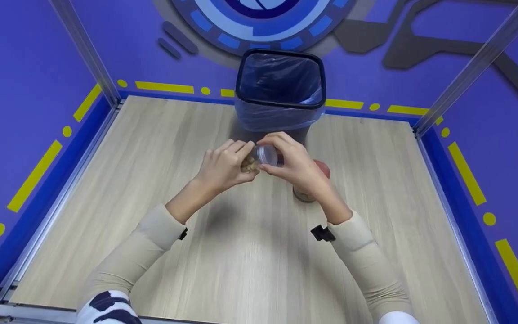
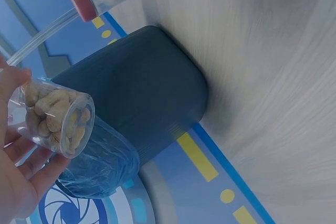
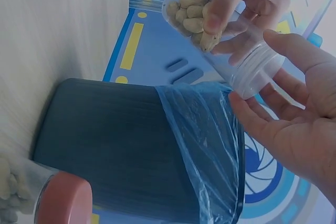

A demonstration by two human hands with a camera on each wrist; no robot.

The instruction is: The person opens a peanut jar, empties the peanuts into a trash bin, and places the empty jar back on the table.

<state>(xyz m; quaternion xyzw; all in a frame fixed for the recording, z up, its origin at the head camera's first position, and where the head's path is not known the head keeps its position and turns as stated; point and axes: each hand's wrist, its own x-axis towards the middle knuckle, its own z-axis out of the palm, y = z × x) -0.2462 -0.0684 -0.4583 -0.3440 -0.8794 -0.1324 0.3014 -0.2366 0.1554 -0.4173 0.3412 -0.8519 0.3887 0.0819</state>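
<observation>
My left hand (image 1: 223,164) grips a clear plastic jar (image 3: 227,59) partly filled with tan, nut-like pieces (image 2: 55,116). In the right wrist view the jar is tilted, with the pieces gathered at its base. At its other end, my right hand (image 1: 301,164) holds a clear ridged lid (image 3: 257,72) by the rim, between thumb and fingers. The lid overlaps the jar's mouth in this view. Both hands are raised in front of the bin. A second clear jar with a red lid (image 1: 322,168) stands on the table, partly hidden behind my right forearm.
A dark bin (image 1: 281,108) lined with a thin clear bag stands at the back of the wood-grain table (image 1: 250,261). Blue panels (image 1: 20,67) with yellow marks and metal posts enclose the table's back and sides.
</observation>
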